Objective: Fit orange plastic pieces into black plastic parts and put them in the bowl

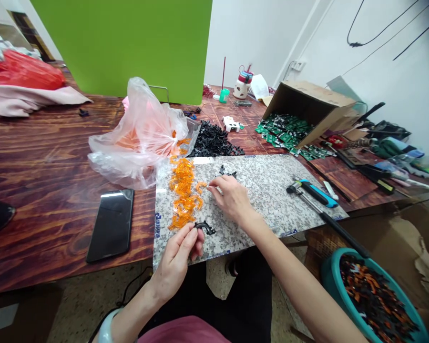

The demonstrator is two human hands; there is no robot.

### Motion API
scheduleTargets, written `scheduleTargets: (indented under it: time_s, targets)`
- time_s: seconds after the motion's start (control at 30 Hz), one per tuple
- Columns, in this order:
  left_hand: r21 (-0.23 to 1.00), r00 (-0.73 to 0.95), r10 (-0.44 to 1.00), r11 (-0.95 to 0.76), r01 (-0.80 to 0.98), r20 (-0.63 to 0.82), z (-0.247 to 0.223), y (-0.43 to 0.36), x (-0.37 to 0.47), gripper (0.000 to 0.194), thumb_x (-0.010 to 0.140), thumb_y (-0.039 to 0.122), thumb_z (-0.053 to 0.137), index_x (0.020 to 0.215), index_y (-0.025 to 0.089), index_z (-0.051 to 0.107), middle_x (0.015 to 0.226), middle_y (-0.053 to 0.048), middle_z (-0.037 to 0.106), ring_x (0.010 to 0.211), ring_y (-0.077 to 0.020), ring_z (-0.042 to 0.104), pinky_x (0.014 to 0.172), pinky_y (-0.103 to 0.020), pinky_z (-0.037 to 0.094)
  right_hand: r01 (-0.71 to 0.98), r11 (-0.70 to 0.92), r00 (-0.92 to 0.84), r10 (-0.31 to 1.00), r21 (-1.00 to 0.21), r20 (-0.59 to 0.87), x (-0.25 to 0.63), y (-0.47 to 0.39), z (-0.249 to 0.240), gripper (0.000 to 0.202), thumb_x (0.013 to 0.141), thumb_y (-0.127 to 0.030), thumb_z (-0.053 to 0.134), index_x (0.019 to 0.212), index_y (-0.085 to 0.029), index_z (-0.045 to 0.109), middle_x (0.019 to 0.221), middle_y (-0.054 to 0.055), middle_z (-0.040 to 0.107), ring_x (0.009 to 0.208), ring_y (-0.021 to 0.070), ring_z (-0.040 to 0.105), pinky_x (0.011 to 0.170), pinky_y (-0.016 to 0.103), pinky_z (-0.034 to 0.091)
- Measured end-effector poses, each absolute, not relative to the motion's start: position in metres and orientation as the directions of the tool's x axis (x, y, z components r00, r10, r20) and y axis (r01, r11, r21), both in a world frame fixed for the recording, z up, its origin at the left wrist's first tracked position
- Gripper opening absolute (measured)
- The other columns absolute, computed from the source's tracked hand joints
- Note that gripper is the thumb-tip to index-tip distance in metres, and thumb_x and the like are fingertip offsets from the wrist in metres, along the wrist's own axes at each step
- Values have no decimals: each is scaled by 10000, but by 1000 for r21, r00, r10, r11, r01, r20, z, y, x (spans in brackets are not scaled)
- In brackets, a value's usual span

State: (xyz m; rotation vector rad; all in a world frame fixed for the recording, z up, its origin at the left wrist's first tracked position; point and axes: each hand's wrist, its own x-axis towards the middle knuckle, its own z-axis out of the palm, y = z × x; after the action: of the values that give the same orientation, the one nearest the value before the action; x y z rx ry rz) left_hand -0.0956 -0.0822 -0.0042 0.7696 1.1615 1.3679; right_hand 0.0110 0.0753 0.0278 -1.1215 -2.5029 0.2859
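My left hand point(180, 255) pinches a curved black plastic part point(205, 227) near the front edge of the speckled stone slab point(264, 200). Over the slab, my right hand point(230, 197) has thumb and forefinger closed at the end of a small curved orange plastic piece point(200, 186). Just left of that piece runs a heap of similar translucent orange pieces point(183, 183). Beyond my right fingers lie a few black parts point(228, 172) on the slab, partly covered by the hand.
A plastic bag of orange pieces point(139, 138), a pile of black parts point(214, 139) and a tipped cardboard box point(316, 102) spilling green circuit boards point(288, 131) stand behind. A phone point(111, 225) lies left; a hammer point(325, 216) and blue cutter point(319, 193) right. A teal bucket point(331, 274) stands below.
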Motion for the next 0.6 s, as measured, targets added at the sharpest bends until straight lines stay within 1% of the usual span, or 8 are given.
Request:
scheduleTargets:
  time_s: [0.07, 0.17, 0.27, 0.37, 0.47, 0.53, 0.6]
  targets:
    - [942, -171, 972, 101, -319, -162, -5, -83, -95, 274, 919, 400, 481, 809, 165, 569, 692, 14, 505, 634, -113, 479, 574, -221, 390, 667, 654, -614, 754, -357, 232, -5, 78, 27, 148, 896, -312, 562, 875, -194, 649, 928, 85, 664, 914, 218, 589, 764, 293, 417]
    - [953, -186, 972, 85, -290, -143, -5, -83, -94, 273, 914, 406, 484, 815, 168, 574, 706, 10, 509, 645, -122, 480, 581, -229, 395, 675, 613, -601, 780, -411, 176, -21, 82, 23, 171, 840, -358, 633, 857, -188, 650, 844, 81, 684, 799, 210, 622, 693, 286, 432]
    - [963, -186, 974, 81, -259, -132, -5, -83, -94, 266, 915, 402, 486, 818, 171, 576, 704, 16, 501, 639, -118, 476, 578, -226, 392, 672, 566, -582, 803, -478, 133, -25, 85, 22, 116, 794, -280, 683, 844, -180, 650, 758, 65, 695, 708, 195, 637, 647, 276, 442]
    - [965, -177, 973, 100, -243, -145, -4, -82, -94, 277, 913, 418, 482, 813, 177, 574, 696, 24, 497, 629, -115, 478, 574, -222, 390, 632, 547, -579, 804, -549, 134, -11, 83, 31, 51, 812, -201, 637, 851, -170, 644, 738, 42, 695, 676, 158, 636, 657, 258, 455]
    - [959, -159, 974, 114, -258, -159, -3, -83, -95, 281, 916, 422, 478, 827, 175, 577, 702, 25, 502, 630, -110, 483, 575, -217, 390, 574, 520, -584, 801, -632, 129, 17, 71, 44, 114, 851, -240, 570, 897, -157, 632, 719, 22, 679, 627, 125, 618, 604, 228, 462]
    - [956, -148, 977, 112, -271, -156, -3, -83, -95, 278, 922, 412, 476, 837, 169, 580, 703, 25, 500, 627, -104, 479, 573, -214, 388, 519, 450, -593, 802, -727, 73, 36, 59, 50, 151, 850, -271, 555, 901, -150, 630, 722, 19, 667, 614, 117, 606, 556, 214, 455]
    - [957, -145, 978, 106, -272, -149, -3, -82, -95, 278, 925, 404, 475, 837, 164, 585, 699, 22, 501, 626, -103, 476, 572, -214, 388, 499, 370, -597, 802, -784, -1, 53, 48, 49, 152, 840, -273, 552, 878, -149, 634, 703, 12, 650, 596, 115, 583, 529, 214, 437]
